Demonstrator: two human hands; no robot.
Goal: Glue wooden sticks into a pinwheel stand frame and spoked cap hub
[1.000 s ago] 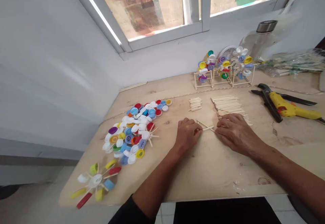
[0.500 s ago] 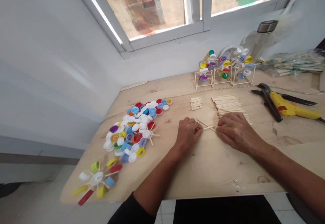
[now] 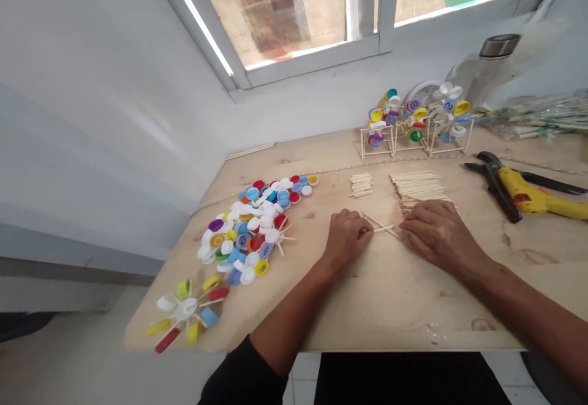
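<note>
My left hand (image 3: 348, 236) is closed, its thumb and fingertips pinching one end of a thin wooden stick (image 3: 384, 228). Another wooden stick (image 3: 370, 219) crosses it at a slant, forming a narrow X on the table. Just right of the X, my right hand (image 3: 432, 228) has its fingers pressed together; whatever they hold, if anything, is hidden. Behind that hand lies a stack of long sticks (image 3: 416, 183), partly covered by it. A small pile of shorter sticks (image 3: 361, 185) sits beyond the X.
Colourful bottle caps (image 3: 252, 221) are heaped at left, near a cap-and-stick wheel (image 3: 186, 310). Small stick-framed cap wheels (image 3: 416, 123) stand by the wall. A yellow glue gun (image 3: 523, 193) and black-handled cutters (image 3: 498, 190) lie right, before a bottle (image 3: 487, 74).
My right hand has drawn slightly away from the crossed sticks, so the slanted stick's near end now shows. My left hand keeps its pinch. The whole view has shifted a little.
</note>
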